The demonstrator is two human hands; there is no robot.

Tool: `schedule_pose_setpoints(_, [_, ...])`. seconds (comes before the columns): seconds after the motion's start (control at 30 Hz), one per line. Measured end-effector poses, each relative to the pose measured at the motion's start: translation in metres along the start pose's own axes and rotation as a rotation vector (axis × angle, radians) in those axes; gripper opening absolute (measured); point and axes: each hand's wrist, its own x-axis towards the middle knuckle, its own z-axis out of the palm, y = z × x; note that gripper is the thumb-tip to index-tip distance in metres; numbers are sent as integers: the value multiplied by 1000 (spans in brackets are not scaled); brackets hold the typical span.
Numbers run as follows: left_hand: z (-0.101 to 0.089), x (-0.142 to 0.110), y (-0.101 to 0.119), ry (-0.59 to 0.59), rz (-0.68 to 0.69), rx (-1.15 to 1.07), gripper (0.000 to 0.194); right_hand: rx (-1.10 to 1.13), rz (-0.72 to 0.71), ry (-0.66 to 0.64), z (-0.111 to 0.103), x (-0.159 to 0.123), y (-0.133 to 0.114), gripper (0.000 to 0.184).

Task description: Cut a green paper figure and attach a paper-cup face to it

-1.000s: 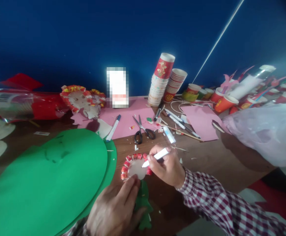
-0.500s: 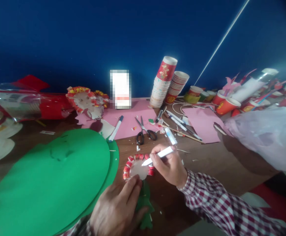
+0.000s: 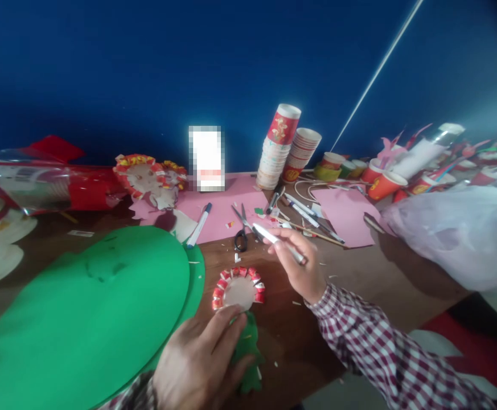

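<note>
In my right hand (image 3: 302,265) is a white marker (image 3: 267,234), gripped between thumb and fingers and raised above the table beyond the flower. Its front end points up and left, near the black-handled scissors (image 3: 239,239). My left hand (image 3: 197,356) lies with fingers stretched out, the fingertips pressing on the lower edge of a paper-cup flower (image 3: 238,291). The flower has a pale round middle and a curled red-and-white rim. Below it a green paper leaf or stem (image 3: 250,333) is partly hidden by my left fingers.
Large green paper ovals (image 3: 94,319) cover the left side. Pink paper (image 3: 218,222), a blue-capped marker (image 3: 199,225) and paper scraps lie ahead. Stacked paper cups (image 3: 278,148) stand against the blue wall. A white plastic bag (image 3: 453,233) sits at the right, finished-looking flowers (image 3: 137,173) at the back left.
My right hand has lifted the marker away from the flower's middle, moving up and turning it. My left hand stays on the flower's lower edge. The view has shifted slightly.
</note>
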Motion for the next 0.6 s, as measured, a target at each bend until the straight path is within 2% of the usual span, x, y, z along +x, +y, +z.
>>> schedule_pose_setpoints(0.1, [-7,0,-8,102,-70,-131,30,-85,-34,99,-8,9,10,25])
schedule_pose_setpoints(0.23, [-11,5,-20,204,-255,-273,27,-257,-70,359,-22,18,21,20])
schedule_pose_setpoints(0.33, [-9,7,-25,238,-328,-287,26,-277,-49,400,-28,19,23,24])
schedule_pose_setpoints(0.4, [-7,7,-25,254,-279,-228,26,-283,-48,408,-27,17,24,22])
schedule_pose_setpoints(0.5, [-5,6,-19,276,-90,-142,24,-259,-60,390,-22,11,23,19])
schedule_pose_setpoints(0.6, [-3,6,-11,240,78,-165,21,-307,-103,361,-20,1,21,15])
